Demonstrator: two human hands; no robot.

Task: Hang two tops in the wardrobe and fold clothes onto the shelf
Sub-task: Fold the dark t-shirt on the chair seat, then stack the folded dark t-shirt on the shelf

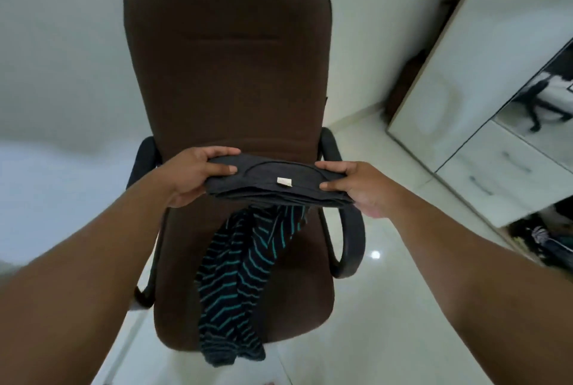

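The left hand [193,175] pinches the left end of the folded dark top [276,181], thumb on top, fingers curled under. The top is held flat above the chair [226,74], long axis going left-right betw. both hands. The right hand [353,186] pinches the right end the same way. The wardrobe [483,68] stands to the right, so I think the right hand leads. A striped top [238,276] lies on the seat.

Two bare arms reach forward, hands level and apart.

The left hand [192,175] and right hand [353,186] each pinch one end of a folded dark garment [273,181], thumbs on top and fingers curled beneath. Both forearms stretch out from the lower corners, wrists straight, palms turned inward toward each other.
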